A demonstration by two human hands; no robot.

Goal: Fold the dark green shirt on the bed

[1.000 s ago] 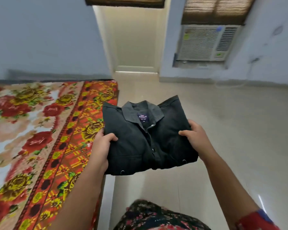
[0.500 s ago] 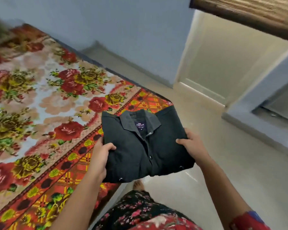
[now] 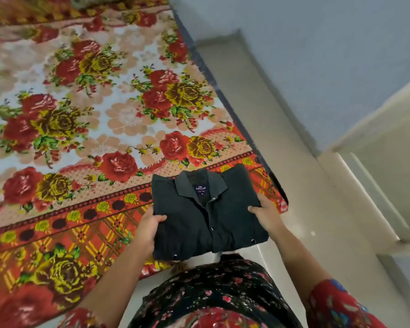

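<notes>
The dark green shirt (image 3: 199, 223) is folded into a neat rectangle, collar and label up, buttons showing down the front. I hold it in the air over the near right corner of the bed (image 3: 85, 129). My left hand (image 3: 148, 229) grips its left edge, thumb on top and fingers hidden under the cloth. At the right edge my right hand (image 3: 265, 215) grips the same way. The shirt's lower part hangs past the bed's edge, above the floor.
A floral red and yellow bedspread covers the bed and fills the left of the view. A pale tiled floor strip (image 3: 301, 185) runs along the bed's right side to a blue-grey wall (image 3: 317, 55). A doorway step (image 3: 376, 176) lies at the right.
The view has swung left from the floor and wall unit to the bed. The folded shirt, held by both hands throughout, now hovers over the bed's corner.
</notes>
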